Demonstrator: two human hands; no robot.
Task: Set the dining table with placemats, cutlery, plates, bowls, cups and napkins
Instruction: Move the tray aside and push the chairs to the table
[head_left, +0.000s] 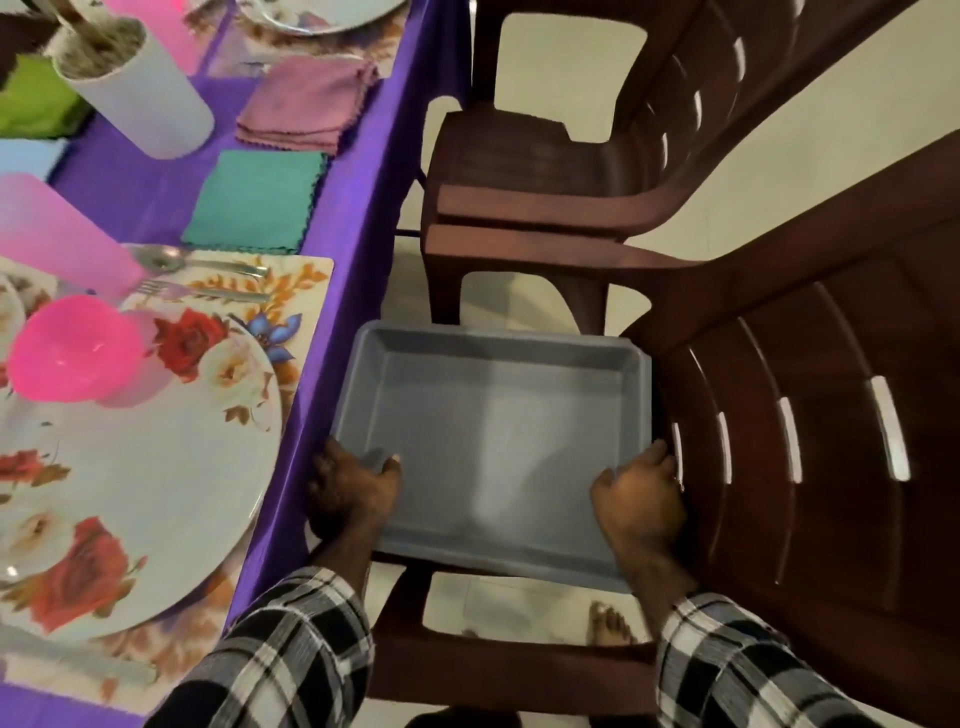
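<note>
In the head view, both hands hold one grey tray (498, 415), which has nothing in it and sits over the seat of a brown chair (810, 467). I judge it carried the table things and is now being put aside there, so the table stays free for the settings.

The left hand (353, 488) grips the near left corner of the tray: the thumb lies over the rim on the inside and the fingers curl under the outside edge. The right hand (639, 493) grips the near right corner in the same way, fingers wrapped round the rim, close against the chair back. The two hands are well apart, one at each side, which keeps the wide tray level. Both forearms in checked sleeves reach forward and down, wrists a little bent.

To the left of the left hand, beyond the purple tablecloth (332, 218), one place looks almost laid. A floral plate (130, 493) lies on a floral placemat (306, 275), with a pink bowl (72, 348) at its far edge. Further from the hand, a spoon (197, 262) and a fork (208, 291) lie side by side on the mat. Beyond them are a teal napkin (254, 202), a mauve napkin (306, 98) and a white cup (140, 88).

A second brown chair (545, 171) stands beyond the tray.
</note>
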